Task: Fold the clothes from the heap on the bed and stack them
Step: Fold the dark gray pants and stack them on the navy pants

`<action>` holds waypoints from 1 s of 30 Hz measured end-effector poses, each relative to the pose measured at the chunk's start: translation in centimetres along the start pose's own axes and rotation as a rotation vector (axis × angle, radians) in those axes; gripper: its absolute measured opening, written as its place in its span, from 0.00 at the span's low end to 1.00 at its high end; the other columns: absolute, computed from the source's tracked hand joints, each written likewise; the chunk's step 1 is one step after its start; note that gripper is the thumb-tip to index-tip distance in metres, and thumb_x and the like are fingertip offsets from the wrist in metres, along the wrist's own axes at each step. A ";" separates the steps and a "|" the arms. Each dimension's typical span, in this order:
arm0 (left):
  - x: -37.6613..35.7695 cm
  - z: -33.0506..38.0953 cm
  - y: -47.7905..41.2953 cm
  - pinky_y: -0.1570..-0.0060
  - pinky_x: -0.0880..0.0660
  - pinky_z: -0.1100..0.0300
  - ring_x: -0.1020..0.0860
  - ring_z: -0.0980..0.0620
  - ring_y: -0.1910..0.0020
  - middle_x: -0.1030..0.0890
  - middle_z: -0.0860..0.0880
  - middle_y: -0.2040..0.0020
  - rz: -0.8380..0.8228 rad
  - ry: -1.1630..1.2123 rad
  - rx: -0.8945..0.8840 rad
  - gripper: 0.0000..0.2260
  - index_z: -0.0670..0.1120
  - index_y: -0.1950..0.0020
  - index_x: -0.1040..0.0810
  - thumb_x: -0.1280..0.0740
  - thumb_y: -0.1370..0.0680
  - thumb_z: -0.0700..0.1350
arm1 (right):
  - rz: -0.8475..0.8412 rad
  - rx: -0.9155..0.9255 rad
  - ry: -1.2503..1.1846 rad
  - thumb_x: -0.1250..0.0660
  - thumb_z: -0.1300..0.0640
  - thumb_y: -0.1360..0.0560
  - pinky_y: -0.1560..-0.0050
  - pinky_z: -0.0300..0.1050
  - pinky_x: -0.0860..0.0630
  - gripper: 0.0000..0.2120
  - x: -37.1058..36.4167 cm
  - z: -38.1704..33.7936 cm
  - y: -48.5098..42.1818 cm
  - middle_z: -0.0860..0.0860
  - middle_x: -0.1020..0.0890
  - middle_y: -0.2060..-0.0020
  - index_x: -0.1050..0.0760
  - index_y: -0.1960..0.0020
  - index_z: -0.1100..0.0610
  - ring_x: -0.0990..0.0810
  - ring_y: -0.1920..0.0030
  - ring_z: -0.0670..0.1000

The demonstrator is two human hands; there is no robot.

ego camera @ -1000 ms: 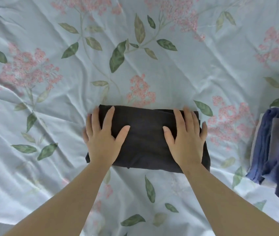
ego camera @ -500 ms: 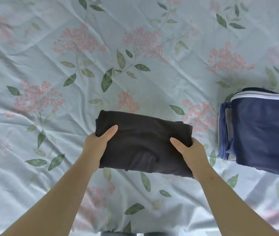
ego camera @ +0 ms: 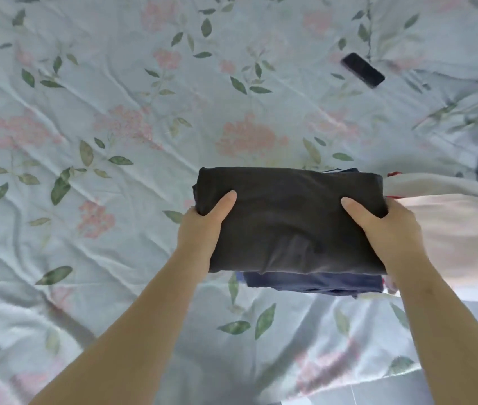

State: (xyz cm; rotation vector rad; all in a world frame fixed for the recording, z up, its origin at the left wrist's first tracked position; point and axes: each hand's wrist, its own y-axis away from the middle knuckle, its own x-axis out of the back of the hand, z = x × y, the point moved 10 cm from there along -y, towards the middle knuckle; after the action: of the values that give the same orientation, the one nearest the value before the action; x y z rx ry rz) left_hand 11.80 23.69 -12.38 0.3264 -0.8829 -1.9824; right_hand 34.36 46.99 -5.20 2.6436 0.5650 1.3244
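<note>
On the floral bedsheet [ego camera: 115, 127], right of centre: folded dark garment [ego camera: 290, 217], held level directly over the navy stack [ego camera: 313, 283], whose near edge shows beneath it; whether the two touch cannot be told. Left of the garment: wide wrinkled sheet. Right of it, just beside: pale cloth [ego camera: 450, 229]. Beyond it, well apart: dark phone [ego camera: 362, 70], lying flat. Left hand [ego camera: 202, 226]: clamped on the garment's left edge, thumb on top, fingers hidden underneath. Right hand [ego camera: 383, 226]: same grip on the right edge.
</note>
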 end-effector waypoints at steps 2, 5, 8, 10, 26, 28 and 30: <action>-3.4 -0.3 -0.4 0.48 0.23 0.49 0.22 0.48 0.49 0.21 0.54 0.51 0.026 -0.024 -0.036 0.26 0.54 0.48 0.27 0.30 0.38 0.68 | -0.006 -0.003 0.036 0.36 0.36 0.30 0.53 0.47 0.33 0.27 1.4 2.1 -2.4 0.48 0.23 0.55 0.27 0.42 0.55 0.27 0.54 0.54; -7.5 -2.0 -1.3 0.44 0.29 0.51 0.27 0.46 0.40 0.27 0.49 0.36 0.029 -0.351 -0.106 0.32 0.50 0.31 0.39 0.35 0.28 0.64 | -0.137 -0.109 0.214 0.38 0.35 0.27 0.43 0.54 0.32 0.32 0.3 6.1 -5.0 0.55 0.24 0.41 0.34 0.33 0.55 0.26 0.44 0.60; -9.3 -1.2 -0.2 0.30 0.44 0.42 0.44 0.40 0.26 0.46 0.43 0.23 0.238 -1.024 -0.337 0.37 0.50 0.23 0.53 0.42 0.24 0.64 | -0.070 -0.006 0.628 0.39 0.36 0.27 0.35 0.60 0.38 0.37 -0.3 7.1 -5.6 0.58 0.36 0.29 0.48 0.25 0.51 0.36 0.32 0.64; -12.4 2.5 1.7 0.30 0.48 0.39 0.44 0.38 0.26 0.41 0.42 0.24 0.307 -1.120 -0.765 0.29 0.50 0.24 0.43 0.43 0.23 0.58 | 0.059 0.242 0.649 0.42 0.38 0.25 0.34 0.65 0.42 0.33 -1.2 4.5 -5.0 0.57 0.39 0.26 0.45 0.25 0.48 0.41 0.28 0.63; -18.2 -2.6 -3.8 0.33 0.42 0.36 0.32 0.38 0.31 0.27 0.45 0.32 0.241 -1.439 -0.938 0.22 0.52 0.30 0.31 0.45 0.24 0.54 | 0.033 0.348 0.590 0.49 0.42 0.25 0.40 0.72 0.34 0.27 -10.4 8.6 -7.2 0.59 0.32 0.29 0.32 0.30 0.49 0.34 0.32 0.68; -18.2 -2.7 -3.7 0.33 0.42 0.36 0.32 0.38 0.31 0.27 0.45 0.32 0.261 -1.427 -0.964 0.22 0.52 0.30 0.32 0.45 0.24 0.53 | 0.053 0.365 0.585 0.49 0.42 0.25 0.40 0.72 0.35 0.26 -10.4 8.5 -7.2 0.59 0.32 0.30 0.32 0.30 0.49 0.34 0.32 0.69; -18.2 -2.6 -3.7 0.33 0.42 0.36 0.32 0.39 0.32 0.27 0.45 0.32 0.268 -1.427 -0.962 0.22 0.51 0.30 0.30 0.45 0.24 0.53 | 0.049 0.357 0.576 0.49 0.42 0.25 0.40 0.72 0.35 0.26 -10.3 8.3 -7.2 0.59 0.32 0.30 0.31 0.30 0.50 0.34 0.32 0.69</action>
State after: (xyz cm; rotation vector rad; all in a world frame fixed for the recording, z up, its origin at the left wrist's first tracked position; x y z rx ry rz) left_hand 20.80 38.77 -18.82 -1.8075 -0.5316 -1.9313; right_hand 33.40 50.09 -19.96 2.5101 0.8774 2.2033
